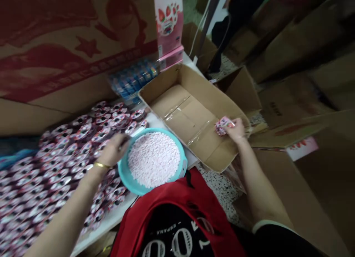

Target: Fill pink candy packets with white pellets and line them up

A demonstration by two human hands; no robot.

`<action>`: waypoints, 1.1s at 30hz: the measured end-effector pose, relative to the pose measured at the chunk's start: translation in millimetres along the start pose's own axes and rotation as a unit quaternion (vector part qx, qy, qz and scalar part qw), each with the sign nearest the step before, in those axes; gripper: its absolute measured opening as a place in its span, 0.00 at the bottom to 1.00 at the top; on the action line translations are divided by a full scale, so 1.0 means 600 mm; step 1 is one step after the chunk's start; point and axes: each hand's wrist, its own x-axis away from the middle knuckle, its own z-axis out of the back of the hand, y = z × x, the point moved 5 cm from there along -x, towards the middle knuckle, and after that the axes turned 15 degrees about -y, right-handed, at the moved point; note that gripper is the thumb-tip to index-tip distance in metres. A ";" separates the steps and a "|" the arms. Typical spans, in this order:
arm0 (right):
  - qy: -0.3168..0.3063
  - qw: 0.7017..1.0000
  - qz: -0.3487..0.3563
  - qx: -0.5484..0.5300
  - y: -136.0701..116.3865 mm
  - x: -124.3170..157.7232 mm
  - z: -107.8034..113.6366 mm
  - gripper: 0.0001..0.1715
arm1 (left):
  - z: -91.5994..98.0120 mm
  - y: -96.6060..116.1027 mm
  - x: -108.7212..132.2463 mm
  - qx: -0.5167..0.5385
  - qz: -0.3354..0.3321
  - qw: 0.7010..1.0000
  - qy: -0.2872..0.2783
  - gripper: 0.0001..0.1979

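Observation:
My right hand is closed on a small pink strawberry-printed pack. It holds the pack over the right end of an open, shallow cardboard box. My left hand, with a gold bracelet at the wrist, is at the left rim of a turquoise basin. Its fingers are curled, and whatever they may hold is hidden. Small white-pink candies fill the basin. Beside and below my left hand stand rows of small pink containers with dark openings on top.
Blue packages lie behind the cardboard box, next to a tall pink-white strawberry carton. A large printed carton walls off the back left. Open cardboard cartons crowd the right. A person in dark clothing is at the back.

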 end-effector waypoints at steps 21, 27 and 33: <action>-0.299 0.874 0.253 -0.286 -0.064 0.341 -0.240 0.22 | -0.210 0.112 0.030 0.158 -0.086 0.982 -0.066 0.12; -0.215 0.898 0.340 -0.176 -0.110 0.333 -0.267 0.17 | -0.098 0.137 0.102 0.110 -0.155 0.980 -0.054 0.13; -0.214 0.873 0.422 -0.120 -0.150 0.339 -0.285 0.16 | -0.052 0.191 0.106 -0.018 -0.071 0.987 -0.146 0.09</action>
